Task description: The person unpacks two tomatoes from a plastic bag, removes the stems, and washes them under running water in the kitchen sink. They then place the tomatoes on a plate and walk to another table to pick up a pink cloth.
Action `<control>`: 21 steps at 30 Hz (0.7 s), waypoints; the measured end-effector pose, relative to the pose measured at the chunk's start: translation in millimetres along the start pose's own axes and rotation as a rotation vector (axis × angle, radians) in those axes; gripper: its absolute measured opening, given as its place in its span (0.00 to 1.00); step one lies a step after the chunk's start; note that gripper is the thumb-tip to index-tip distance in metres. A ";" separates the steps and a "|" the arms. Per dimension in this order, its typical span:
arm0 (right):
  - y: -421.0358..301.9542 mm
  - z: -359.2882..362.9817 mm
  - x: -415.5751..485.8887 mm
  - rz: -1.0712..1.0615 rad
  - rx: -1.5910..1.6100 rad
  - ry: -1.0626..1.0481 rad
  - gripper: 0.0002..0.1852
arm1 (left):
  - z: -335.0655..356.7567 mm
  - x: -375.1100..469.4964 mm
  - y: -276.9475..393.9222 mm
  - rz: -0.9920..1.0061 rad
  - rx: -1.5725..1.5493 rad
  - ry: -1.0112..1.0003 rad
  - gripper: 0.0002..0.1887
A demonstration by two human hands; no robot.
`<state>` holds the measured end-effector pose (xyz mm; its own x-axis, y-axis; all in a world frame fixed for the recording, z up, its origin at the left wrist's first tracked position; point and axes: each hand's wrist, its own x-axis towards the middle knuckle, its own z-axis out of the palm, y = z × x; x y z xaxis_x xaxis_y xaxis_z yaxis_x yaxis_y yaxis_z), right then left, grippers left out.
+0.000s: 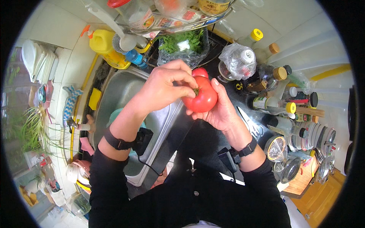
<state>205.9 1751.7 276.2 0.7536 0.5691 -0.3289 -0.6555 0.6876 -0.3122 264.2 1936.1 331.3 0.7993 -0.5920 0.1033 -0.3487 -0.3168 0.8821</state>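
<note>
A large red tomato rests in my right hand, whose fingers curl under it and whose thumb lies along its side. My left hand reaches over from the left and pinches the green stem on top of the tomato between thumb and fingertips. Just behind the held tomato, a second red tomato partly shows. Beyond my hands, leafy greens lie in a container lined with clear plastic.
A stainless steel sink with a pale green basin is at the left. White-handled scissors lie on the black counter right of my right hand. Bottles, stacked dishes and a wooden cutting board line the right side. A wire rack overhangs the back.
</note>
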 end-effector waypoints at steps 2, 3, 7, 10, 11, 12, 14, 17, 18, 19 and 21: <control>1.2 4.3 -3.0 0.016 -0.015 0.020 0.34 | 1.9 -3.8 4.1 0.152 0.144 0.030 0.10; 2.0 6.4 -4.3 0.021 -0.001 0.029 0.34 | 4.6 -6.6 5.7 0.253 0.214 0.043 0.09; 6.3 14.9 -8.6 0.004 0.009 0.066 0.33 | 17.4 -23.3 15.9 0.364 0.529 0.156 0.11; 9.3 20.5 -11.3 -0.025 -0.026 0.112 0.32 | 20.4 -33.3 28.3 0.345 0.621 0.135 0.10; 10.9 22.6 -12.5 -0.027 -0.031 0.102 0.31 | 19.6 -35.0 31.6 0.343 0.643 0.138 0.10; 12.8 24.6 -14.3 -0.048 -0.054 0.133 0.31 | 17.1 -35.6 34.0 0.337 0.660 0.126 0.09; 17.8 28.4 -18.9 -0.124 -0.089 0.120 0.31 | 11.9 -35.0 33.7 0.368 0.688 0.125 0.09; 28.5 29.7 -27.4 -0.070 -0.157 0.108 0.31 | -11.6 -17.4 10.6 0.104 0.627 0.419 0.07; 30.3 27.3 -27.9 -0.016 -0.122 0.168 0.32 | -11.0 -8.0 -0.6 -0.085 0.377 0.442 0.06; 30.9 23.6 -28.0 -0.077 -0.050 0.125 0.34 | -7.7 1.8 -12.9 -0.286 0.128 0.468 0.06; 26.5 12.3 -20.9 -0.093 0.071 0.156 0.37 | 0.7 25.5 -36.4 -0.517 -0.161 0.419 0.06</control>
<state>173.4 1763.5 285.7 0.7907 0.4281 -0.4377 -0.5738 0.7676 -0.2857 296.9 1932.1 301.6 0.9768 -0.0470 -0.2089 0.1799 -0.3486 0.9198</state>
